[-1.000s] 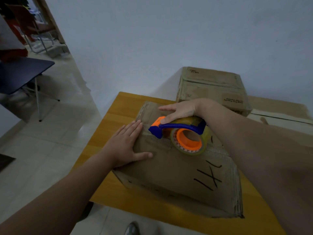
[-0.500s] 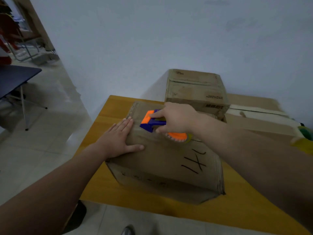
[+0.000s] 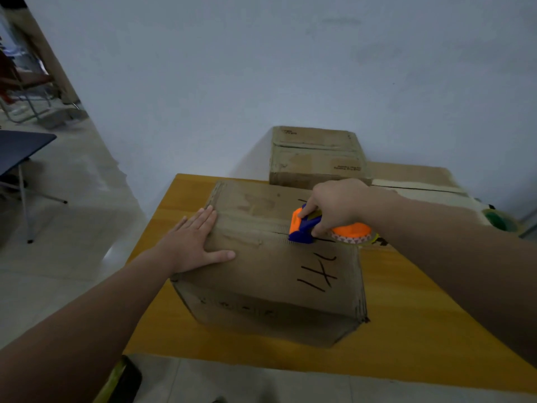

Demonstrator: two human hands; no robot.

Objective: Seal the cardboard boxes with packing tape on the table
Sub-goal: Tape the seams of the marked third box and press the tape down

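A brown cardboard box (image 3: 261, 274) with black marker strokes on its top stands on the yellow wooden table (image 3: 406, 330). My left hand (image 3: 191, 242) lies flat on the box's top near its left edge, fingers straight. My right hand (image 3: 334, 207) grips an orange and blue tape dispenser (image 3: 308, 228) holding a roll of clear tape, its blue nose down on the box's centre seam, right of the middle.
A second closed cardboard box (image 3: 316, 158) stands behind against the wall. Flattened cardboard (image 3: 421, 181) lies to the right, with a green tape roll (image 3: 498, 221) at the right edge. Tiled floor and a dark table (image 3: 17, 146) lie to the left.
My right hand has drawn the dispenser along the seam from the box's left part toward its right. My left hand has stayed flat on the box's left side.
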